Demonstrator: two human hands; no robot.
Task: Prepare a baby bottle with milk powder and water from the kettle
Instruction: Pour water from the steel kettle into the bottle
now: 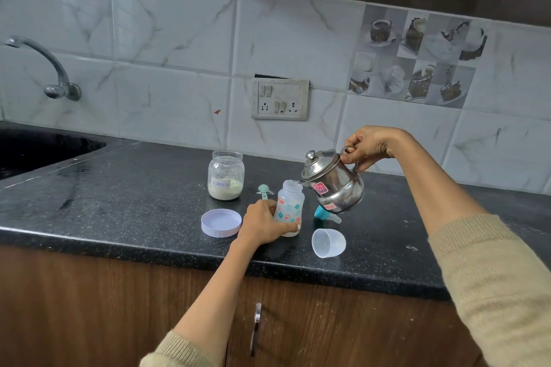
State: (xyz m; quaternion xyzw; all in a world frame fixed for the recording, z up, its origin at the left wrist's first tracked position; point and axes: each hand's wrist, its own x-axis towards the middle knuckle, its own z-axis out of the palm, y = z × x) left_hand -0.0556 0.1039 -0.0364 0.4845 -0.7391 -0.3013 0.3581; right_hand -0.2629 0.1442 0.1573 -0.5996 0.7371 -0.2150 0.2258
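Observation:
A clear baby bottle (289,205) with flower prints stands open on the black counter (134,217), and my left hand (262,225) grips its lower part. My right hand (368,146) holds the handle of a small steel kettle (334,182), tilted left with its spout at the bottle's mouth. An open glass jar (226,175) of milk powder labelled "Formula" stands behind and to the left. A teal scoop (264,191) lies between jar and bottle. The teal nipple ring (326,214) lies under the kettle.
The jar's white lid (221,222) lies left of my left hand. A clear bottle cap (328,243) lies on its side near the counter's front edge. A sink (35,149) and tap (50,68) are at far left; a wall socket panel (280,99) is behind.

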